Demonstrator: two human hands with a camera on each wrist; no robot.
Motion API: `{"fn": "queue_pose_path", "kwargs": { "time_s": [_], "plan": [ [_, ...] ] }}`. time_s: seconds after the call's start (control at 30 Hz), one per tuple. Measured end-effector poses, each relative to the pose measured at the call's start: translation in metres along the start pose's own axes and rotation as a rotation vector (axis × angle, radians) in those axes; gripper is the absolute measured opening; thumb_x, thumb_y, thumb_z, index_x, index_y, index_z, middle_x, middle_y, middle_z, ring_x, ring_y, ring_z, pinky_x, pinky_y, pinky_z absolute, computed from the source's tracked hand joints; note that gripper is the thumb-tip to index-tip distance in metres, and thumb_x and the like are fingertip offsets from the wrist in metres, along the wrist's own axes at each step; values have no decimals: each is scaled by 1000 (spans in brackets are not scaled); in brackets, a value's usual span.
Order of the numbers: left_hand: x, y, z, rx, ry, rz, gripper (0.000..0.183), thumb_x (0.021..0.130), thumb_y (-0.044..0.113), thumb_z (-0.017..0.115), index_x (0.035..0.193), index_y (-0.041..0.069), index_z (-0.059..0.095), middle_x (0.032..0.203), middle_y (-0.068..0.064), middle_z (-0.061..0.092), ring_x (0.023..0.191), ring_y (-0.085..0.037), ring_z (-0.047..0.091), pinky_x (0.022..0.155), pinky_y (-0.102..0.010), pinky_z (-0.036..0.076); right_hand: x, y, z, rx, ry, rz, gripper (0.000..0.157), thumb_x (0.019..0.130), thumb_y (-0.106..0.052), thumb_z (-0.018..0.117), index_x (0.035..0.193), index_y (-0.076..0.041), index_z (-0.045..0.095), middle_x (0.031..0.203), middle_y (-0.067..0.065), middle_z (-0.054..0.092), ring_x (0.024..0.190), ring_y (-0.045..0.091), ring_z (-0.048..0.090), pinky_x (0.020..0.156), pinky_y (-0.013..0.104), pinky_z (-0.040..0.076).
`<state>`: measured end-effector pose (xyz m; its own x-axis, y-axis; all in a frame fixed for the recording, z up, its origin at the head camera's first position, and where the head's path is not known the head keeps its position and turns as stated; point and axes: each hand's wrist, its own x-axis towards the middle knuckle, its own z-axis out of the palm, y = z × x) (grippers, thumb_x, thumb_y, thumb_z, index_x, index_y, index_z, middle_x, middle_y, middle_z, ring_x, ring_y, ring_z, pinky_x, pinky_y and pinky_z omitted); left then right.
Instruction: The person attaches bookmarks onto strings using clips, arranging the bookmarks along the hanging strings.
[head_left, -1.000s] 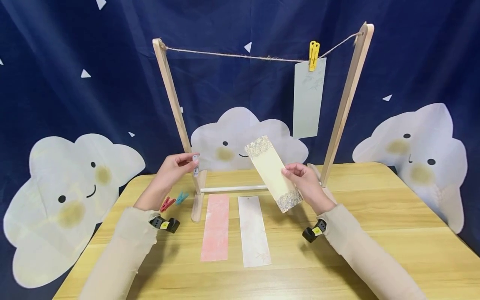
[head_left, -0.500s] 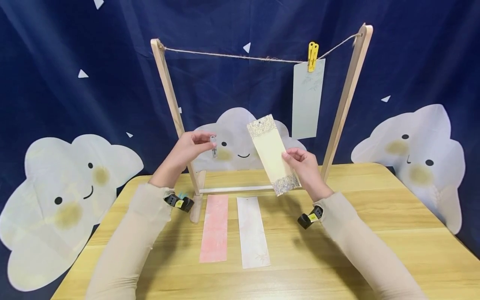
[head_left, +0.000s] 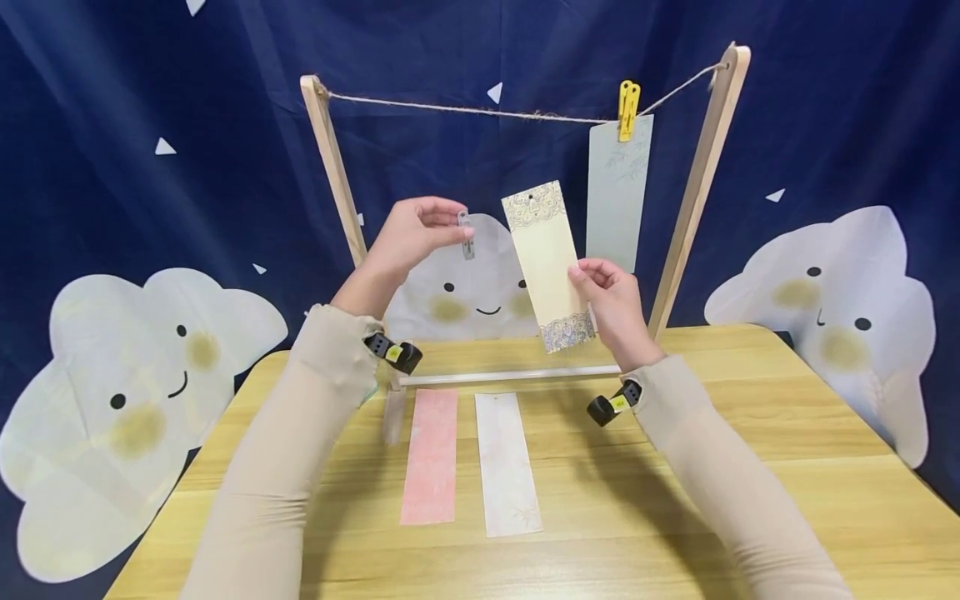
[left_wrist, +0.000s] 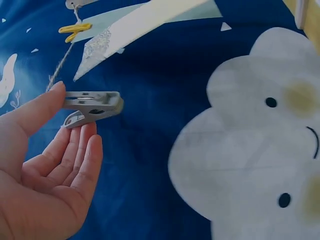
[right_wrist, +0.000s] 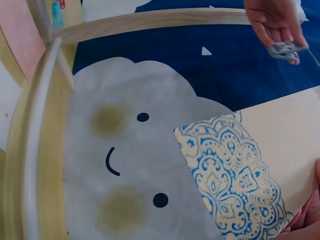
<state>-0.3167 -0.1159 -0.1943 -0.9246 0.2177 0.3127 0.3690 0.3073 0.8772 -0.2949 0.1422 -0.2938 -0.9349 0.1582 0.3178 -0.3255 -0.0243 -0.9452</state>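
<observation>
My left hand (head_left: 423, 229) pinches a grey clothespin (left_wrist: 92, 105) between thumb and fingertips, below the twine (head_left: 450, 108). My right hand (head_left: 611, 300) holds a cream paper card (head_left: 546, 267) by its right edge; lace patterns band both ends, and a small hole shows near the top. The card leans slightly left, its top below the twine and to the right of the clothespin. Behind it, a pale green card (head_left: 618, 192) hangs from the twine under a yellow clothespin (head_left: 628, 111). In the right wrist view the card's blue patterned end (right_wrist: 230, 185) is close up.
A pink card (head_left: 431, 458) and a white card (head_left: 508, 467) lie on the wooden table (head_left: 600, 558). Wooden posts (head_left: 697, 192) stand at either side, joined low down by a white rod (head_left: 480, 377). A teal clothespin (right_wrist: 57, 15) and a red one (right_wrist: 62, 4) lie by the left post.
Both hands have risen toward the twine. The left moved right with the grey clothespin, coming nearer the cream card, which is now more upright.
</observation>
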Motion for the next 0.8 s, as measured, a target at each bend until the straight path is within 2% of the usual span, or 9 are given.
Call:
{"fn": "queue_pose_path", "kwargs": {
  "time_s": [0.1,0.23,0.4,0.53,0.8],
  "plan": [
    [8,13,3,20,12,21,33,82,14,73,112,0,65,99,-6,65,96,-16,59,89,-30,46,3,-3,1,30,23,-7,7,90,-14,65,94,-8,62,84,-3,61,80,10,55,71,18,46],
    [20,29,6,-6,19,41,32,85,16,70,112,0,65,99,-7,67,93,-14,61,84,-28,49,9,-7,3,77,58,-14,13,89,-15,66,96,-4,64,83,-3,62,79,10,54,70,18,45],
    [35,51,9,-119,36,4,33,87,17,69,115,1,65,105,-6,68,94,-14,62,84,-26,51,15,-11,6,116,97,-23,15,88,-14,67,97,-2,65,81,-4,63,77,9,54,67,18,45],
    [44,70,12,-180,85,-26,32,87,17,68,116,3,65,107,-7,67,90,-15,61,84,-24,51,18,-11,9,131,118,-48,14,88,-12,67,96,-1,65,80,-4,64,76,9,55,67,18,45],
    [60,107,22,-180,169,33,26,89,13,65,113,3,66,101,-6,67,88,-11,61,81,-19,50,24,-14,16,119,176,-105,14,88,-14,67,95,-2,66,84,-3,64,79,10,56,70,20,45]
  ]
}}
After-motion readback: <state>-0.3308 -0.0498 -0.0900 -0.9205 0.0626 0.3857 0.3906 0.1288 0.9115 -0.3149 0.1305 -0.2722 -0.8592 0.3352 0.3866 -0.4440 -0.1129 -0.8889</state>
